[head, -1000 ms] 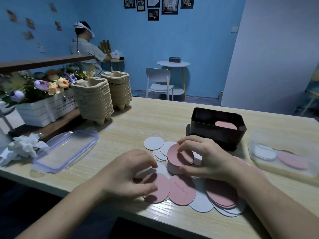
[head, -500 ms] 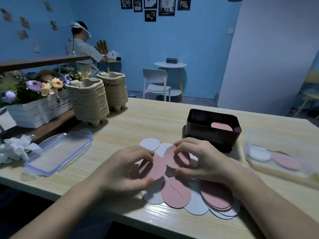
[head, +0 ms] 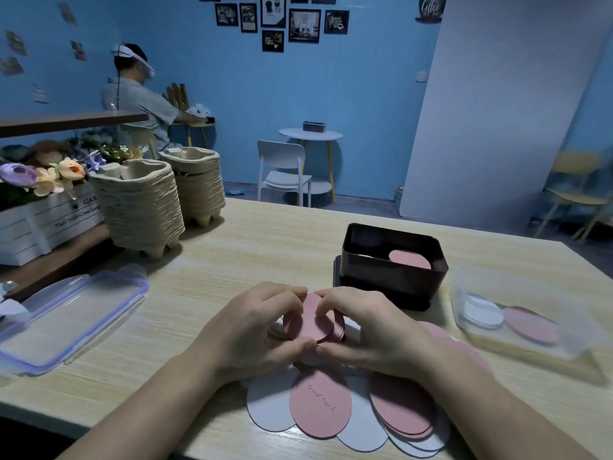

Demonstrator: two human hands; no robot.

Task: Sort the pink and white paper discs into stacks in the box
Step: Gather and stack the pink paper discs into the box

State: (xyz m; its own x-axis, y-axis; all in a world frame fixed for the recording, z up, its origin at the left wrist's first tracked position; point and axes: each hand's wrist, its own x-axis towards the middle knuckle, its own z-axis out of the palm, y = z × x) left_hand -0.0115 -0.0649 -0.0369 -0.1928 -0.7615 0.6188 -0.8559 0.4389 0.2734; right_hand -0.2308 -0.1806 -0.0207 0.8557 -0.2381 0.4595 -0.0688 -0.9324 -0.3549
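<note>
My left hand (head: pixel 255 330) and my right hand (head: pixel 371 330) meet over the table and together grip a small stack of pink discs (head: pixel 310 322), fingers curled round its edges. Below the hands lies a loose spread of pink discs (head: pixel 320 406) and white discs (head: pixel 268 406) near the table's front edge. The dark box (head: pixel 391 280) stands just behind my right hand, with a pink disc (head: pixel 409 258) lying inside it.
A clear plastic tub (head: pixel 530 327) at the right holds a white and a pink disc. Its clear lid (head: pixel 63 323) lies at the left. Two stacks of pulp cup trays (head: pixel 142 207) and a flower crate (head: pixel 49 214) stand at back left. Another person sits far behind.
My left hand has lifted a pink disc from the spread and brought it right onto the pink stack in my right hand. Both hands now close round that stack.
</note>
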